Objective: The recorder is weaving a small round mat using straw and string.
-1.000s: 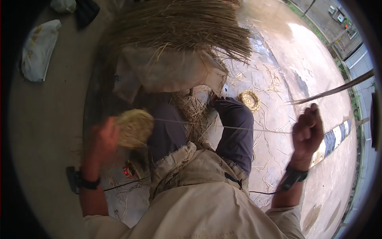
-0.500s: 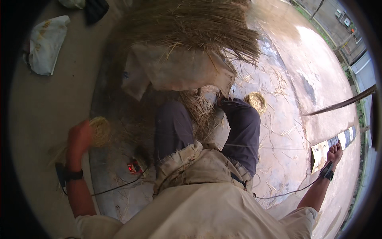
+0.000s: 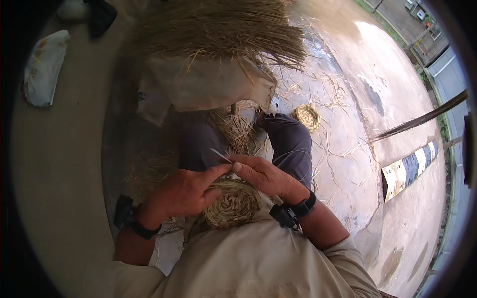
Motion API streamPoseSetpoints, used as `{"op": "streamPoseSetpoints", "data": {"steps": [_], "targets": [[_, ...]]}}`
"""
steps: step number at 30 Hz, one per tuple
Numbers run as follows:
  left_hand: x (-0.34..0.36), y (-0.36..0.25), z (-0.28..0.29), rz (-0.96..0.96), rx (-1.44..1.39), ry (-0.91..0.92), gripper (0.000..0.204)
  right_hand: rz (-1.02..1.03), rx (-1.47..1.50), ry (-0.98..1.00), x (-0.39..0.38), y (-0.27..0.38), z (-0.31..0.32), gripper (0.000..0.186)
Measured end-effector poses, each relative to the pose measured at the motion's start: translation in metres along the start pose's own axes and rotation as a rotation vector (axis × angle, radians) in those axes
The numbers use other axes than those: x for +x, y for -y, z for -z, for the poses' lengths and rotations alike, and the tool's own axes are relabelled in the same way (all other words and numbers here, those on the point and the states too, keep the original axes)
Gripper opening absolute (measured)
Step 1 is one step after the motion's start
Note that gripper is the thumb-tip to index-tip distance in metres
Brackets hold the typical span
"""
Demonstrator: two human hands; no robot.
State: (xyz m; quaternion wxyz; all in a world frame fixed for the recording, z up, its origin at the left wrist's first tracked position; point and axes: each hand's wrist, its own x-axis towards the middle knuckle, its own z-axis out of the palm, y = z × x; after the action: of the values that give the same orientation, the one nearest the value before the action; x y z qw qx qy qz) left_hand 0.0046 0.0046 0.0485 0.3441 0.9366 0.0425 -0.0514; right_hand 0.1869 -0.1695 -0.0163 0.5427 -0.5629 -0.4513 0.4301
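My left hand (image 3: 191, 191) is curled over a round coiled straw piece (image 3: 233, 206) in my lap, its index finger reaching to my right fingertips. My right hand (image 3: 261, 174), fingers closed, pinches a thin pale strip (image 3: 218, 154), perhaps metal or plastic, just above the coil. Fine pale cord loops run off to the right of my hand, over my right knee (image 3: 285, 134). A smaller round straw coil (image 3: 306, 118) lies on the ground beyond that knee.
A big straw bundle (image 3: 213, 27) and crumpled beige sheet (image 3: 203, 84) lie ahead. A white bag (image 3: 44, 67) and dark object (image 3: 99, 20) are at left. At right are scattered straw, a striped concrete bar (image 3: 410, 169), a dark pole (image 3: 422, 114) and a fence (image 3: 442, 69).
My hands were spread far apart with a cord stretched between them; now they meet over my lap. The straw coil has moved from the left to between my arms.
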Motion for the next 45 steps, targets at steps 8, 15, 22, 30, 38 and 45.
{"op": "streamPoseSetpoints", "data": {"steps": [8,15,22,30,38,45], "targets": [[0.002,0.029,-0.024,-0.076,-0.178,-0.073,0.045,-0.398,-0.112,0.301,-0.061,-0.044,0.070,0.041],[0.013,0.026,-0.026,-0.061,-0.138,-0.042,0.039,-0.257,0.880,-0.208,0.007,-0.007,0.025,0.036],[0.003,0.037,-0.036,-0.118,-0.135,-0.099,0.040,0.345,-0.468,0.066,0.013,-0.053,0.039,0.028],[-0.022,0.052,-0.027,0.077,-0.114,0.050,0.025,-0.120,-0.396,0.133,-0.018,-0.017,0.016,0.034],[-0.007,0.032,-0.062,-0.031,-0.203,-0.155,0.017,-0.305,-0.013,0.095,-0.050,-0.035,0.028,0.028],[0.005,0.022,-0.060,-0.125,-0.199,-0.166,0.017,-0.334,0.280,0.214,-0.057,-0.047,0.043,0.024]]}}
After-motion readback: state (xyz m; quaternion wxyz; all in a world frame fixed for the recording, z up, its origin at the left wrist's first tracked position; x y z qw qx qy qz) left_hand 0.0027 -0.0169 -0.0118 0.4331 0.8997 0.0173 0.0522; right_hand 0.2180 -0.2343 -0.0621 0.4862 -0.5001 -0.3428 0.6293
